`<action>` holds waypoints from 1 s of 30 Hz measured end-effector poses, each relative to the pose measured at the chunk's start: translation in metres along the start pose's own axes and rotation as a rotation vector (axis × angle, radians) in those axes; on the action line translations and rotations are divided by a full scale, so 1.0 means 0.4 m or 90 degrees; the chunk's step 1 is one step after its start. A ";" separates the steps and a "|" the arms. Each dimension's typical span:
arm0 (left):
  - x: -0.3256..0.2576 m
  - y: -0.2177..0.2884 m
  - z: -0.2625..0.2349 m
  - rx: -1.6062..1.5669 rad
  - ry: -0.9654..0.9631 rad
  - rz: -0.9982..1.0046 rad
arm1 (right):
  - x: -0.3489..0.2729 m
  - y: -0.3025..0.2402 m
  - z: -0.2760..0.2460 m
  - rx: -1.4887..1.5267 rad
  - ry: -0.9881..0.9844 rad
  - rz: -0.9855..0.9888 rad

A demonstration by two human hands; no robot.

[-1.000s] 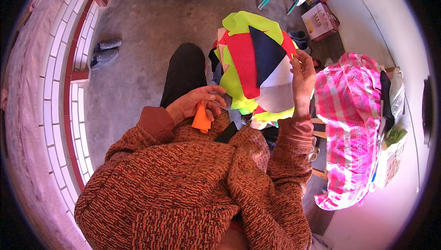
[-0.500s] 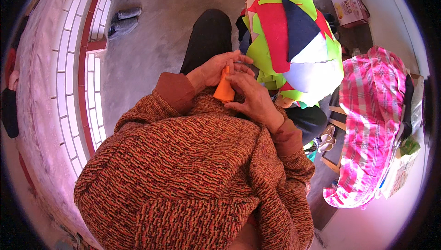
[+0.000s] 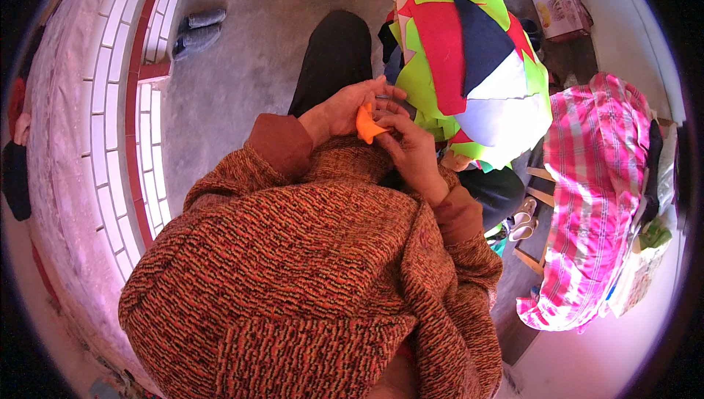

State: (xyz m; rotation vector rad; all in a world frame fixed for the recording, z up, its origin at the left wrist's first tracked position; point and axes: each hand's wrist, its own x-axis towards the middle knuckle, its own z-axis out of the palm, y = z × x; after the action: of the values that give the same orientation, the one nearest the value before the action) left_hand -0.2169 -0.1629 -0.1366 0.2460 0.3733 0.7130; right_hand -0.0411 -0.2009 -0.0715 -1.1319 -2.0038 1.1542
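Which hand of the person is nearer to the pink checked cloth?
Right. The right hand is to the left of the pink checked cloth, not touching it. The left hand is also apart from it, farther to the left.

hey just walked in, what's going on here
A person in a knitted top has a small orange piece of cloth between both hands. The left hand holds it, and the right hand is at its edge, though whether it pinches is hard to tell. A pile of coloured cloth pieces sits to the right of the dark-trousered knee, untouched by either hand.
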 end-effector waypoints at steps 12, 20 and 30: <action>-0.011 0.005 0.020 -0.017 -0.043 -0.015 | 0.009 -0.060 -0.137 0.383 0.199 0.076; -0.013 0.005 0.017 -0.003 -0.054 -0.027 | 0.029 -0.082 -0.208 0.531 0.177 0.096; -0.014 0.005 0.013 0.017 -0.030 -0.030 | 0.104 -0.071 -0.379 0.447 0.479 0.074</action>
State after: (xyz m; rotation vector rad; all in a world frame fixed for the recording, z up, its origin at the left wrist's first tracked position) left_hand -0.2198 -0.1660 -0.1297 0.2773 0.3429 0.6557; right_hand 0.0460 -0.1104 0.0276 -1.0755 -0.8718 1.1184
